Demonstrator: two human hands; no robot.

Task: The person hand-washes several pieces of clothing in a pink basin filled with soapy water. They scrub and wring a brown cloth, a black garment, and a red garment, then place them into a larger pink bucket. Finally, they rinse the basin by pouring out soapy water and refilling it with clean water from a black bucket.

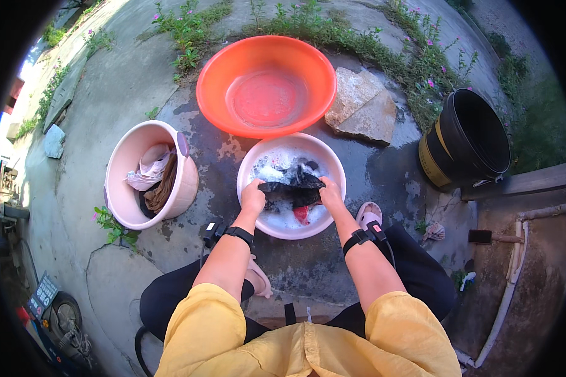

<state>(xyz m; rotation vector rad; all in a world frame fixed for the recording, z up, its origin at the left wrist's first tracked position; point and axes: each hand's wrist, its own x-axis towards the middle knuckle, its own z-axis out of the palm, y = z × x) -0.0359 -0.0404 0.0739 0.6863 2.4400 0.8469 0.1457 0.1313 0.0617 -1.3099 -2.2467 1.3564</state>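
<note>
A dark wet cloth garment [290, 194] stretches between my two hands over a pale pink washbasin [338, 169]. My left hand [253, 198] grips its left end near the basin's left rim. At the right end, my right hand [331, 193] has hold of the cloth. White suds [280, 221] fill the basin around it, and more dark fabric [306, 167] lies in the foam behind the stretched part. A red piece of fabric [301, 214] shows just below the garment; whether it belongs to it I cannot tell.
Beyond the washbasin sits a large orange basin [266, 96]. A pink bucket [188, 188] with white and brown cloths stands left. On the right are a flat stone slab [363, 106], a black bucket [481, 136] and white pipes [511, 268]. Flowering weeds [311, 23] line the concrete behind.
</note>
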